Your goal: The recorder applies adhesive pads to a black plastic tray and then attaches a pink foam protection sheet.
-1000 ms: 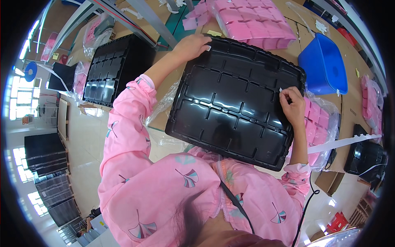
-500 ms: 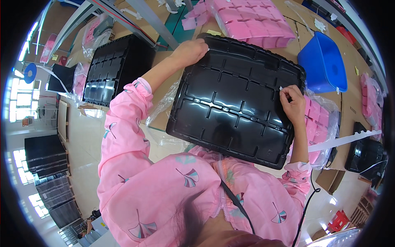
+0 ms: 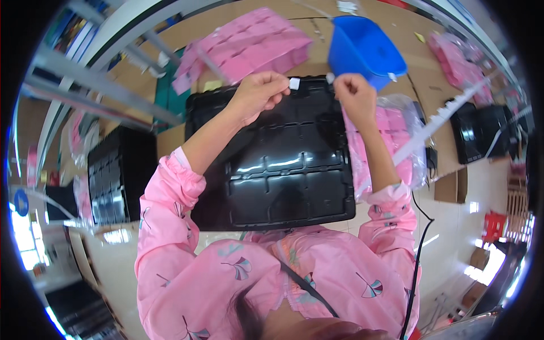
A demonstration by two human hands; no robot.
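Note:
A shiny black plastic tray (image 3: 272, 153) with raised ribs lies in front of me, its near edge close to my body. Over its far edge my left hand (image 3: 258, 97) is closed in a pinch on a small white sticker (image 3: 294, 84). Near the far right corner, my right hand (image 3: 356, 97) pinches another small white piece (image 3: 330, 78), perhaps also a sticker. Both hands are close together; whether either piece touches the tray, I cannot tell.
Stacked pink moulded trays (image 3: 263, 48) sit beyond the black one. A blue bin (image 3: 362, 54) stands at the far right. Bagged pink trays (image 3: 388, 127) and a long white strip (image 3: 439, 122) lie at right. Black trays (image 3: 110, 178) are stacked at left, beneath grey metal bars (image 3: 102, 85).
My left hand has moved right along the tray's far edge. My right hand has gone from the tray's right side to its far right corner. The view has turned, so the tray appears straighter.

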